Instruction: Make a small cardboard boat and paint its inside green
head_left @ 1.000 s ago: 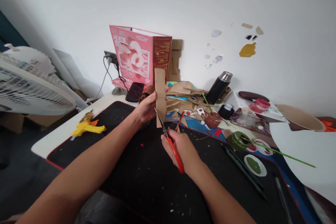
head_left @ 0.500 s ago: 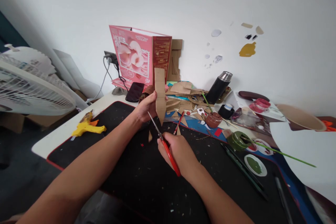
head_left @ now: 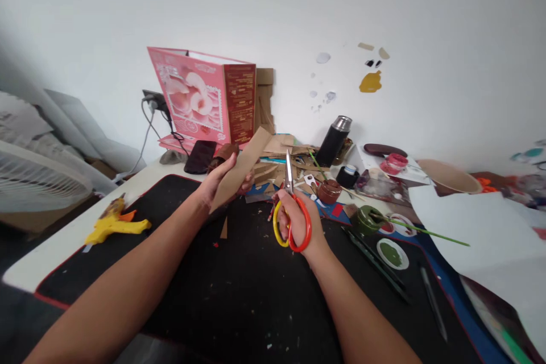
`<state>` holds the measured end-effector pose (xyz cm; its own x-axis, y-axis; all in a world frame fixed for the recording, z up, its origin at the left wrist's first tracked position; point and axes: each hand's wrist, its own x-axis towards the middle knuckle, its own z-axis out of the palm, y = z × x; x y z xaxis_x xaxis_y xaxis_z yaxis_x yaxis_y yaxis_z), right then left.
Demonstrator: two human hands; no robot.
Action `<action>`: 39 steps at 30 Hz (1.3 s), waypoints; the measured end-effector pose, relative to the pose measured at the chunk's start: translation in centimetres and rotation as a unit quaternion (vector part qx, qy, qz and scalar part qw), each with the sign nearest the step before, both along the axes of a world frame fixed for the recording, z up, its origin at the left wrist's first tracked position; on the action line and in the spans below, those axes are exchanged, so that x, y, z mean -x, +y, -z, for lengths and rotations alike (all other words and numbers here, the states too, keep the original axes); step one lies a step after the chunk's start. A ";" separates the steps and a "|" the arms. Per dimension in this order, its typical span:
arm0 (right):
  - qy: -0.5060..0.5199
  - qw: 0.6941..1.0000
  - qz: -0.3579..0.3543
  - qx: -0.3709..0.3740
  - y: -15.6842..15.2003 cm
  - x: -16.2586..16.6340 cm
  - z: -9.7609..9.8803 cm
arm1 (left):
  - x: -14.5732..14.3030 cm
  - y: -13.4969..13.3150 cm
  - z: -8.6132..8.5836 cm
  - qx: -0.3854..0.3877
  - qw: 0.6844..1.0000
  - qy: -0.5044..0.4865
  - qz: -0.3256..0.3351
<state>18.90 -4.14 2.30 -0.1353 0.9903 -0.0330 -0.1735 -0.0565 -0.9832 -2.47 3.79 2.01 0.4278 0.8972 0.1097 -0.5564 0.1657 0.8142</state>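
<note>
My left hand (head_left: 219,180) grips a long strip of brown cardboard (head_left: 243,168) that now leans to the upper right above the black mat (head_left: 179,273). My right hand (head_left: 298,219) is closed through the red and yellow handles of a pair of scissors (head_left: 292,210), whose blades point straight up and are clear of the cardboard. A small cut-off cardboard sliver (head_left: 224,228) lies on the mat below my left hand.
A yellow glue gun (head_left: 114,222) lies at the mat's left. A pink box (head_left: 200,96), cardboard scraps (head_left: 281,153), a black flask (head_left: 333,139), paint pots (head_left: 367,219), brushes and a white sheet (head_left: 478,227) crowd the back and right. A white fan (head_left: 38,170) stands at the left.
The scissors have left the cardboard and swung upright to the right. The strip has tilted from upright to slanted. A cut piece has dropped onto the mat. The view shifted right.
</note>
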 end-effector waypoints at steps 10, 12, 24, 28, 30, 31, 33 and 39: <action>0.080 0.992 0.099 0.004 1.9 -1.6 0.2 | 0.0 -0.3 0.3 -0.062 0.969 0.154 0.182; 0.081 0.991 0.106 -0.001 2.1 -1.8 0.1 | 0.0 -0.1 0.5 -0.058 0.961 0.168 0.213; 0.083 0.986 0.148 -0.004 2.5 -1.8 0.8 | 0.1 -0.3 1.5 0.059 0.984 0.060 0.157; 0.094 0.980 0.176 -0.002 2.7 -1.8 1.0 | -0.2 -0.5 0.9 0.043 0.994 0.018 0.100; 0.085 0.981 0.174 0.003 2.6 -1.6 1.2 | -0.8 -0.7 0.7 0.029 0.997 0.008 0.072; 0.074 0.983 0.165 0.006 2.5 -1.5 1.2 | -1.1 -0.7 0.7 0.023 0.998 0.008 0.058; 0.041 0.990 0.136 0.010 2.1 -1.1 1.3 | -1.7 -0.7 0.8 0.016 1.000 0.021 0.010; -0.046 0.998 0.047 -0.009 0.9 0.0 1.3 | -2.5 -0.2 1.5 -0.015 0.985 0.110 -0.133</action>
